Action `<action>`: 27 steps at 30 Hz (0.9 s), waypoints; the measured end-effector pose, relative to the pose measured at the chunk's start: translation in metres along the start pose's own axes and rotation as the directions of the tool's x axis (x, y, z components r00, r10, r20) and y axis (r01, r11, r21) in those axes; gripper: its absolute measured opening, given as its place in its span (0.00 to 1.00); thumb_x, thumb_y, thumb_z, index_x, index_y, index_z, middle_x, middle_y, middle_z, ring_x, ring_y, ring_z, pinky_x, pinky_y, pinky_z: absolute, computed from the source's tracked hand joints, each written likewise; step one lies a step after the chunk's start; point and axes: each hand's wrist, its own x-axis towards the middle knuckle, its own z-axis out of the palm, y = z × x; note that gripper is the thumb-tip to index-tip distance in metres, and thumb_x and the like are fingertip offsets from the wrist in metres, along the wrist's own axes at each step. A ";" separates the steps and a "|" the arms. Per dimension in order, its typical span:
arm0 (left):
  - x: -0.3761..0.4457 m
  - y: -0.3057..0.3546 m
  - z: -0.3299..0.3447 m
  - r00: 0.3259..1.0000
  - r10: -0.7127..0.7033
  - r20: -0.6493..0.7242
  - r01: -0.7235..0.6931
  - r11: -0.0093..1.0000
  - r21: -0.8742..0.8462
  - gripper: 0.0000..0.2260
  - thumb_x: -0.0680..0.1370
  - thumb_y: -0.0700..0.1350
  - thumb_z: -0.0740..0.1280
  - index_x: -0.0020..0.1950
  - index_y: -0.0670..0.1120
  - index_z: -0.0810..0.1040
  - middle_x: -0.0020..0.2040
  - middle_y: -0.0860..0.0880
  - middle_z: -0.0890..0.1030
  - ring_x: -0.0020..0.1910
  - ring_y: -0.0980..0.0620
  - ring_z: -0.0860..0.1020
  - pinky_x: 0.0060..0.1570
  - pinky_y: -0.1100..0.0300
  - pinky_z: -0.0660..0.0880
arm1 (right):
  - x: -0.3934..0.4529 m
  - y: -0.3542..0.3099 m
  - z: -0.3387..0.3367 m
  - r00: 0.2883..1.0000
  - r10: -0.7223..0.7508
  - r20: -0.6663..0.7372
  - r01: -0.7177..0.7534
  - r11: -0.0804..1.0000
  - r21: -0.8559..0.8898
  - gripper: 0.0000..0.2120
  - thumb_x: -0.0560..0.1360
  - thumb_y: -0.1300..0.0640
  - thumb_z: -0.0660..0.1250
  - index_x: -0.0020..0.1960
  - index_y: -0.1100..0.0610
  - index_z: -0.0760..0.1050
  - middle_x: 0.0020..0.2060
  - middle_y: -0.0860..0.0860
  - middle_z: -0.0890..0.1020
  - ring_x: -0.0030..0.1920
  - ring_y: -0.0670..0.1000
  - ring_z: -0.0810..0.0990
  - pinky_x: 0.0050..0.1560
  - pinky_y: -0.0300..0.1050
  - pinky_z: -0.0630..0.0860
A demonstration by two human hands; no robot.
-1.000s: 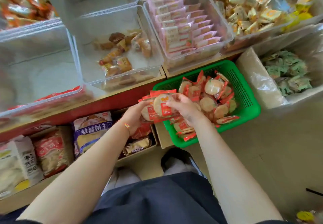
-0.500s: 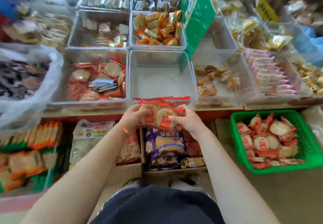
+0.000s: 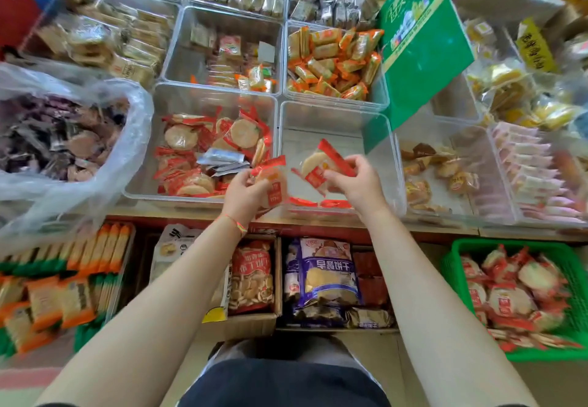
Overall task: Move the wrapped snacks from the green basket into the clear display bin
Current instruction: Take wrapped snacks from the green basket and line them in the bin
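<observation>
Both hands have advanced from the bench edge to a position over the clear plastic display bin [image 3: 337,120] since half a second ago. Bin location: bench [image 3: 445,230], front row, between a bin of matching snacks and a bin of brown pastries. Green plastic basket [image 3: 451,276]: low at right, loaded with red-wrapped round snacks [image 3: 521,292]. Left hand [image 3: 245,196]: fingers curled around one red-wrapped snack [image 3: 272,181] at the bin's near-left corner. Right hand [image 3: 359,184]: pinching a second wrapped snack [image 3: 318,165] above the bin floor
</observation>
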 end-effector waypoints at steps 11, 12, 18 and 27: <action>0.034 -0.003 0.019 0.990 0.063 -0.126 -0.071 0.995 -0.067 0.12 0.72 0.40 0.73 0.55 0.42 0.79 0.49 0.45 0.84 0.46 0.50 0.83 0.44 0.57 0.80 | 0.063 0.056 0.054 0.911 0.209 0.355 0.083 0.752 -0.655 0.17 0.77 0.61 0.63 0.63 0.50 0.79 0.58 0.52 0.82 0.58 0.53 0.79 0.55 0.39 0.72; 0.035 -0.002 0.020 0.989 0.073 -0.128 -0.081 0.995 -0.056 0.12 0.72 0.40 0.73 0.55 0.42 0.79 0.48 0.45 0.84 0.44 0.50 0.82 0.42 0.57 0.79 | 0.067 0.060 0.055 0.897 0.239 0.371 0.095 0.716 -0.691 0.17 0.78 0.60 0.62 0.64 0.49 0.79 0.61 0.52 0.81 0.62 0.53 0.77 0.60 0.41 0.71; 0.047 0.008 0.035 0.976 0.183 -0.118 -0.176 0.982 0.071 0.12 0.71 0.41 0.73 0.52 0.44 0.77 0.43 0.48 0.81 0.41 0.52 0.79 0.41 0.55 0.80 | 0.082 0.058 0.054 0.855 0.326 0.403 0.046 0.727 -0.685 0.19 0.78 0.60 0.56 0.63 0.50 0.78 0.64 0.51 0.79 0.64 0.54 0.75 0.67 0.45 0.70; 0.060 0.001 0.062 0.919 0.393 0.038 -0.359 0.790 0.497 0.06 0.74 0.39 0.68 0.49 0.46 0.74 0.40 0.52 0.78 0.40 0.50 0.77 0.42 0.56 0.74 | 0.101 0.050 0.074 0.727 0.410 0.551 0.098 0.733 -0.673 0.20 0.82 0.50 0.50 0.59 0.56 0.77 0.65 0.57 0.77 0.61 0.55 0.75 0.60 0.51 0.68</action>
